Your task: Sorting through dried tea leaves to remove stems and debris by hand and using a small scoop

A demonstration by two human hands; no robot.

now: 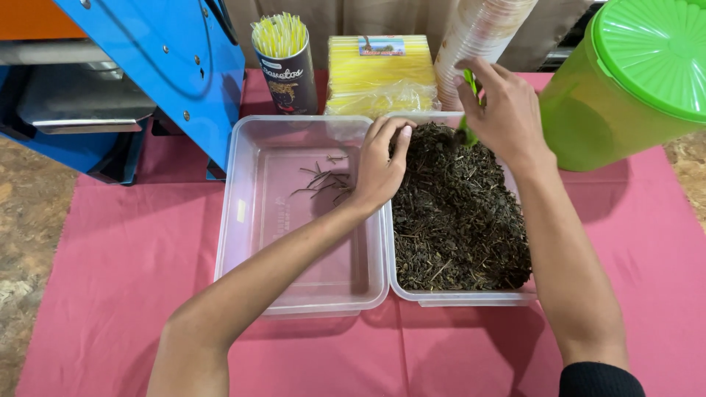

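Plainly, the sorting is only just begun. The left hand [379,165] rests across the shared rims of the two containers, its fingers [401,140] curled loosely together and dipping into the near-left edge of the heap of dried leaves [460,213]; whether they pinch a stem I cannot tell. The right hand [504,110] hovers over the far end of that heap, fingers pressed around a small green scoop [468,132] whose tip digs into the leaves.

Left of the heap, in the empty-looking clear tub [250,242], lies a small scatter of thin twigs [323,180], a handful at most. The right-hand clear tub [456,296] is full nearly to its rim, so by my judgement almost all of the picking is left to do.

Beyond the heap stand a cup of yellow straws [283,62], a wrapped yellow pack [379,77] and a stack of paper cups [478,29]; to its right, a green lidded bucket [632,81]. All sit on a pink cloth [125,257] over the worktop.
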